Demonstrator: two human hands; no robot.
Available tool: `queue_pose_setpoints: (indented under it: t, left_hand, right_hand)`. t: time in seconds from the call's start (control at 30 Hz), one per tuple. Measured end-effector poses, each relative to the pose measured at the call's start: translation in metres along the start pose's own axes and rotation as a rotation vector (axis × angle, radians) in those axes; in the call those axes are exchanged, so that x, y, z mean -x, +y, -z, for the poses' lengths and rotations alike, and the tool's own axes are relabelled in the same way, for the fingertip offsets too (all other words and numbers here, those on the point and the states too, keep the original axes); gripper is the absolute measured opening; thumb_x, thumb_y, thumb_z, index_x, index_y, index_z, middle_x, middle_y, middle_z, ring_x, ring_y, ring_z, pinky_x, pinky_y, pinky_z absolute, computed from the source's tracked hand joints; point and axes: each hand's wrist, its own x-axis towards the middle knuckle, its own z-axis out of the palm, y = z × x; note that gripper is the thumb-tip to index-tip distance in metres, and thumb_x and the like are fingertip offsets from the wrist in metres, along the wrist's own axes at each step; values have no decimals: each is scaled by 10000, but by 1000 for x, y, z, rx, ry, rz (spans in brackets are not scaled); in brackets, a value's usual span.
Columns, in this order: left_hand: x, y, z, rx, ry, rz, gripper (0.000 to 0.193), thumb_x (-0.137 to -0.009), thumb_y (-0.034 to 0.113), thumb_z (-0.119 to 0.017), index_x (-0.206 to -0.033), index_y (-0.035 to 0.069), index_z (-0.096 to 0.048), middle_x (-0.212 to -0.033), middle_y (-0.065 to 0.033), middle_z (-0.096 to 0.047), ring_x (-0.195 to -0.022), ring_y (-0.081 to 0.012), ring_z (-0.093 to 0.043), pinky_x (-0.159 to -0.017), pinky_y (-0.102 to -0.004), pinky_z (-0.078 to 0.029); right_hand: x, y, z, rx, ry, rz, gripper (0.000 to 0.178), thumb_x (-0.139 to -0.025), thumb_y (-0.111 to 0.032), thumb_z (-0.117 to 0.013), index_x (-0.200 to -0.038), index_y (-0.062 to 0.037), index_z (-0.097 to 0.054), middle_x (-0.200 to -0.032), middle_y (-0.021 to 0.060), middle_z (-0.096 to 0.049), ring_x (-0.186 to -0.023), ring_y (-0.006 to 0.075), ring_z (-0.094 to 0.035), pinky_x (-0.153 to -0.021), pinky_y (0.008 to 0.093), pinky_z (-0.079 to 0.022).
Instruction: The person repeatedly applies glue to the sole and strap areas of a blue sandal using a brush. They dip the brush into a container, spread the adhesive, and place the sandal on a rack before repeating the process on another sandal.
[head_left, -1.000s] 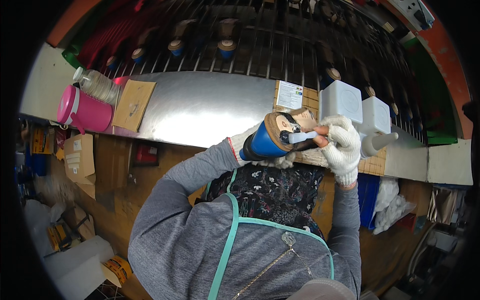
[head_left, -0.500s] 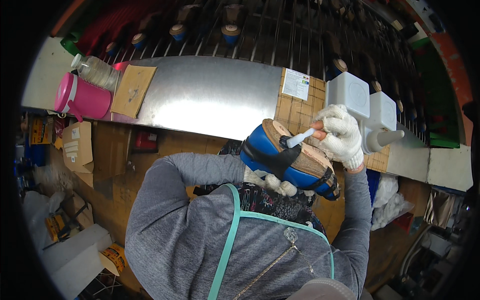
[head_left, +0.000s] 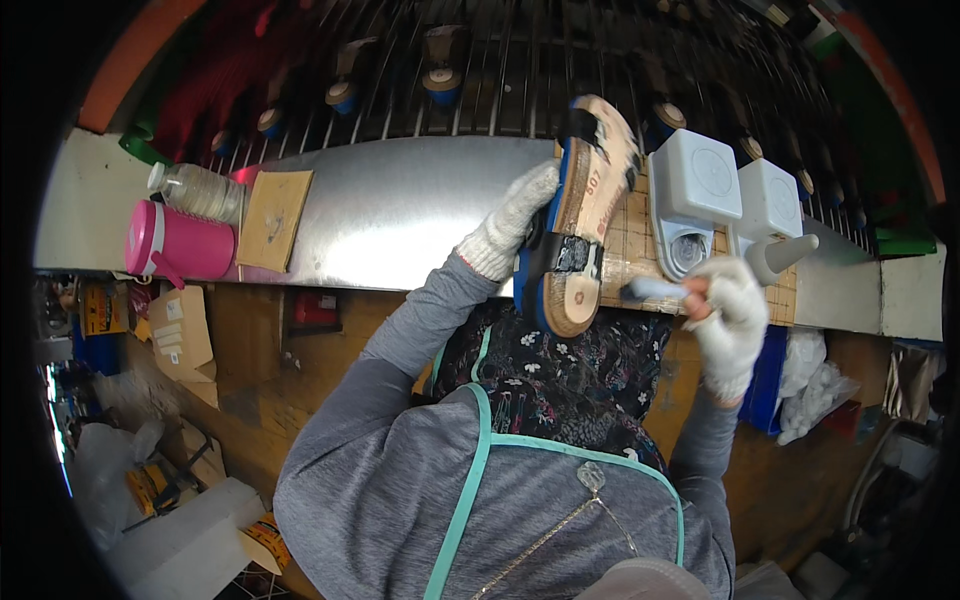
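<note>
In my gloved left hand (head_left: 512, 222) is a sandal on a blue shoe last (head_left: 590, 190), its pale, printed underside turned up. The hand grips it along its left side, and most of those fingers are hidden behind it. A dark, glossy patch (head_left: 572, 255) crosses the sole between arch and heel. My right hand (head_left: 728, 315), in a fingertip-less white glove, pinches a small brush (head_left: 655, 289) with a whitish handle. The brush is apart from the sandal, just below the round mouth of a white plastic dispenser (head_left: 697, 175); motion blurs its tip.
A second white dispenser (head_left: 770, 200) and a grey-white cone-shaped piece (head_left: 783, 257) stand at right. On the metal bench (head_left: 400, 205), at left, are a pink jug (head_left: 185, 240), a clear bottle (head_left: 203, 192) and a cardboard piece (head_left: 275, 222). Behind runs a rod rack (head_left: 500, 100) bearing several lasts.
My left hand has carried the sandal from my lap up over the bench edge and turned it lengthwise. My right hand has drawn the brush off the sole, rightward and slightly down.
</note>
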Motion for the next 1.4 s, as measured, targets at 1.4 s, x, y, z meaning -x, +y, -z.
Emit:
queue_pose_setpoints:
  t: [1.4]
  left_hand:
    - [-23,-9,14,-33,-326,-78,888,-703,563,-873,-1331,6,-583,-1223,-147,-691,-1085,-255,-705,-959,-403,-585]
  right_hand:
    - [-64,25,-25,309,424,-30,145,-842,-180,-755,-893,-45,-743,-887,69,-645,-749,227,-569,-694,366,-414]
